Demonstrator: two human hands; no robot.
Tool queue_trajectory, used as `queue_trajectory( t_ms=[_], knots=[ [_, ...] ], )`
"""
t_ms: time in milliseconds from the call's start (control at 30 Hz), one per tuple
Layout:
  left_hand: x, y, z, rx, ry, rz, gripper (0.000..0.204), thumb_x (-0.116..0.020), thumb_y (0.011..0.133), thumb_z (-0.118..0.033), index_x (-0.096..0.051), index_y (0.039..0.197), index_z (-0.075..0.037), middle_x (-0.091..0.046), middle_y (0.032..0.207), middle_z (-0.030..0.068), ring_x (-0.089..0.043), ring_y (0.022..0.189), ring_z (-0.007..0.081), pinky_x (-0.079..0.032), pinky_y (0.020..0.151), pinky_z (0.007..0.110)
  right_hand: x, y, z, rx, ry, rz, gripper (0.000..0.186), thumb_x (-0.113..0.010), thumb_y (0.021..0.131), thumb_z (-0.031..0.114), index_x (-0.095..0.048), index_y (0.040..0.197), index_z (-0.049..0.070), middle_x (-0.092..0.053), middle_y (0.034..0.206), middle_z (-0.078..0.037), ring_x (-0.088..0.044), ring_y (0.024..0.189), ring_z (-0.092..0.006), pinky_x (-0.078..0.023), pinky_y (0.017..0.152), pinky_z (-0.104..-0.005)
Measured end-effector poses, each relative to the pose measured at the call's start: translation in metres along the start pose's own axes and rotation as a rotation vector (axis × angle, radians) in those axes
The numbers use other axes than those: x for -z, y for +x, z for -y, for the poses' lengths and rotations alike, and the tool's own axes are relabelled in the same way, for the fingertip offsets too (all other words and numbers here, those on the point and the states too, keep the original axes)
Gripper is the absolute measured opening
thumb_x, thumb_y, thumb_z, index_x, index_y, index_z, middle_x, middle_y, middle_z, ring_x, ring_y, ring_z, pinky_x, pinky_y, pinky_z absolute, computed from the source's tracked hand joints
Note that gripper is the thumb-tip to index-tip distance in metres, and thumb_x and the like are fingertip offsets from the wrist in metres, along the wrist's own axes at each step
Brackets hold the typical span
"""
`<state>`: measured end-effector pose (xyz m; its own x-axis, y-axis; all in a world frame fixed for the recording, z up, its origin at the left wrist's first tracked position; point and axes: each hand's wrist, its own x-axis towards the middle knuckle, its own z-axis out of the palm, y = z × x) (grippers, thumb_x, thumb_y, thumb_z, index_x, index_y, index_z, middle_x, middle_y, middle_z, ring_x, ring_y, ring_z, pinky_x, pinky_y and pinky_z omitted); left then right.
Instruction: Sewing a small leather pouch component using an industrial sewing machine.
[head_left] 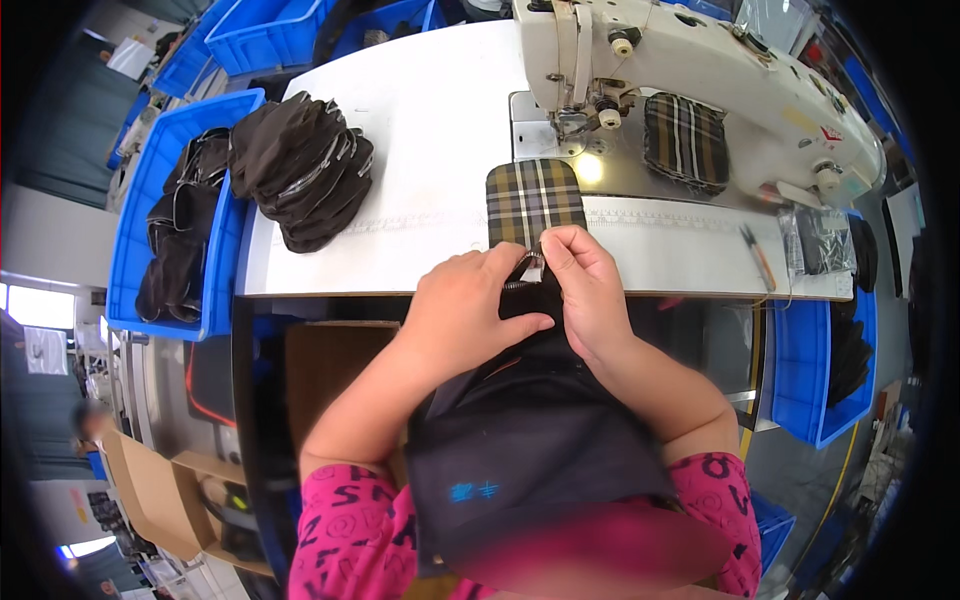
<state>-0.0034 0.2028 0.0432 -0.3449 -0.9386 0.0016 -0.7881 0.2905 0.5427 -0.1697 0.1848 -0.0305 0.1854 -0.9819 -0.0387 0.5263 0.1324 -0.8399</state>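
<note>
In the head view, the plaid cloth (pixel 533 196) lies flat at the centre of the frame, its lower end by the fingertips, near the tabletop's (pixel 430 120) front edge, where both hands can reach. The left hand (pixel 460 300) is half open, fingers bent toward a dark strip (pixel 516 286), thumb spread away; whether it grips is hidden. The right hand (pixel 592 288) has thumb and forefinger pinched together on the strip's edge, apparently to steady it. In the upper right, another plaid piece (pixel 686 142) rests beneath the sewing machine's (pixel 720 75) arm. In the upper left, stacked dark cloth (pixel 305 170) seems placed for easy reach.
</note>
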Motion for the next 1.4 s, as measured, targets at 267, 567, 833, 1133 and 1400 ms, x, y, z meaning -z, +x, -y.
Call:
queue_trajectory(
  t_ms=[267, 567, 833, 1133, 1400],
  knots=[
    [-0.007, 0.025, 0.050, 0.225, -0.664, 0.161, 0.020, -0.081, 0.090, -0.014, -0.071, 0.103, -0.003, -0.068, 0.087, -0.0030, -0.060, 0.084, 0.0056, -0.051, 0.077, 0.026, 0.027, 0.025, 0.025, 0.194, -0.611, 0.352, 0.013, -0.063, 0.103, 0.014, -0.067, 0.100, 0.002, -0.064, 0.093, -0.006, -0.062, 0.086, -0.0177, -0.050, 0.080, -0.0309],
    [0.022, 0.071, 0.084, 0.245, -0.877, 0.200, 0.019, -0.074, 0.099, -0.021, -0.075, 0.102, -0.002, -0.072, 0.089, -0.0030, -0.062, 0.082, 0.0050, -0.052, 0.078, 0.024, 0.091, 0.092, 0.039, 0.791, -1.747, 0.576, 0.045, -0.074, 0.092, 0.032, -0.067, 0.128, 0.005, -0.062, 0.141, -0.010, -0.053, 0.138, -0.0277, -0.044, 0.112, -0.0459],
    [0.036, 0.174, 0.094, 0.224, -0.715, 0.470, 0.018, -0.071, 0.098, -0.017, -0.073, 0.107, -0.001, -0.072, 0.092, -0.0026, -0.062, 0.083, 0.0057, -0.052, 0.080, 0.025, 0.073, 0.119, 0.034, 0.833, -1.743, 0.739, 0.049, -0.071, 0.089, 0.031, -0.066, 0.130, 0.003, -0.063, 0.143, -0.013, -0.054, 0.137, -0.0292, -0.043, 0.111, -0.0459],
    [0.008, 0.188, 0.107, 0.004, -0.405, 0.327, 0.022, -0.075, 0.091, -0.016, -0.074, 0.109, -0.004, -0.075, 0.091, 0.0099, -0.069, 0.083, 0.0211, -0.054, 0.082, 0.034, 0.078, 0.128, 0.036, 1.136, -1.597, 0.717, 0.017, -0.066, 0.073, 0.019, -0.062, 0.085, 0.007, -0.066, 0.098, -0.009, -0.064, 0.091, -0.0238, -0.046, 0.069, -0.0331],
    [0.005, 0.179, 0.096, -0.200, -0.145, 0.169, 0.020, -0.077, 0.087, -0.016, -0.074, 0.104, -0.005, -0.073, 0.091, 0.0144, -0.069, 0.085, 0.0350, -0.054, 0.079, 0.039, 0.070, 0.116, 0.029, 1.300, -1.615, 0.693, 0.022, -0.067, 0.077, 0.018, -0.071, 0.092, 0.004, -0.072, 0.101, -0.008, -0.062, 0.087, -0.0192, -0.043, 0.062, -0.0301]
  ],
)
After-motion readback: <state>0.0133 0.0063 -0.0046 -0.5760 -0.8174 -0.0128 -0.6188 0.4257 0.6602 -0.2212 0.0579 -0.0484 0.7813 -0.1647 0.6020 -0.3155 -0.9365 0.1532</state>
